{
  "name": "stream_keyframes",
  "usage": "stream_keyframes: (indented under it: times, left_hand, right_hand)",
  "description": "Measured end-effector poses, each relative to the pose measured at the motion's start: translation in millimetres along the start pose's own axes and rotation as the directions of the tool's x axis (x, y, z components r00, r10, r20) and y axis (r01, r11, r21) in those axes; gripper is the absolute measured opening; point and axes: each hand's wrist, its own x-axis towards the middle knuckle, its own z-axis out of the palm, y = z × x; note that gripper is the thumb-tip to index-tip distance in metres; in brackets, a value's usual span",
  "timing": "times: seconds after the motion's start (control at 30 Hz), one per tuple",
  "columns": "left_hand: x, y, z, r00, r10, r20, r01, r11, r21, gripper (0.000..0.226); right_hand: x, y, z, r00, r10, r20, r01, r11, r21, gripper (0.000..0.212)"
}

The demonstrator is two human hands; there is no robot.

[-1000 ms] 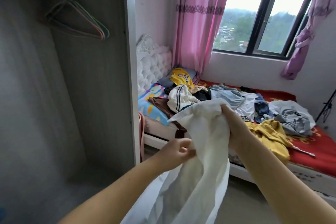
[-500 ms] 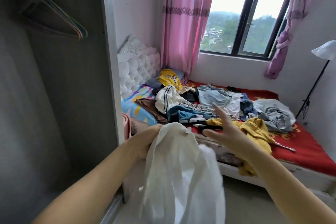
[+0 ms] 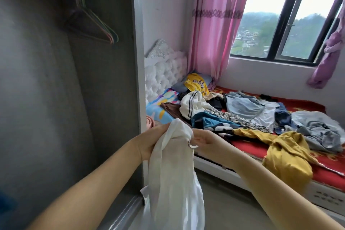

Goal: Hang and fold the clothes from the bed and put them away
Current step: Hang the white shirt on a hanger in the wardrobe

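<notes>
White garment (image 3: 173, 170) hangs bunched; clothes (image 3: 242, 115) heaped on bed (image 3: 214, 164).

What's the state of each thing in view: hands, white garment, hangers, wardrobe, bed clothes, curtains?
Left hand: grips the white garment's top.
Right hand: pinches the same garment's top edge.
White garment: held up, hanging limp, not on a hanger.
Hangers: on the wardrobe rail, bare.
Wardrobe: open.
Clothes on bed: unfolded, piled loosely.
Yellow garment: draped over the bed edge.
Left curtain: hanging down.
Right curtain: knotted.

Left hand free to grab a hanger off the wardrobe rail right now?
Probably not: the left hand grips the white garment, as does the right hand. The hangers hang unobstructed above.
</notes>
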Motion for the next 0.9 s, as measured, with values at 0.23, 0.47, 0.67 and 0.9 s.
stream_keyframes:
  times: [0.23, 0.47, 0.67, 0.9]
  left_hand:
    - [-29.1, 4.8, -33.5, 0.961, 0.135, -0.241, -0.025, 0.911, 0.412, 0.063]
    - [-38.6, -51.6, 36.4, 0.355, 0.93, 0.095, -0.474, 0.092, 0.876, 0.013]
    - [-12.8, -55.5, 34.7, 0.699, 0.704, -0.129, 0.242, -0.063, 0.968, 0.056]
    - [-7.1, -29.6, -19.9, 0.68, 0.604, -0.417, 0.563, -0.066, 0.824, 0.04]
  right_hand:
    - [19.1, -21.6, -13.3, 0.933, -0.182, -0.309, 0.137, 0.977, -0.161, 0.021]
    - [36.8, -58.3, -28.2, 0.845, -0.513, -0.149, 0.224, 0.594, -0.773, 0.013]
    - [37.2, -65.1, -35.7, 0.905, -0.408, -0.122, 0.121, 0.522, -0.844, 0.024]
    - [36.8, -60.7, -53.7, 0.928, -0.348, -0.135, 0.116, 0.612, -0.782, 0.019]
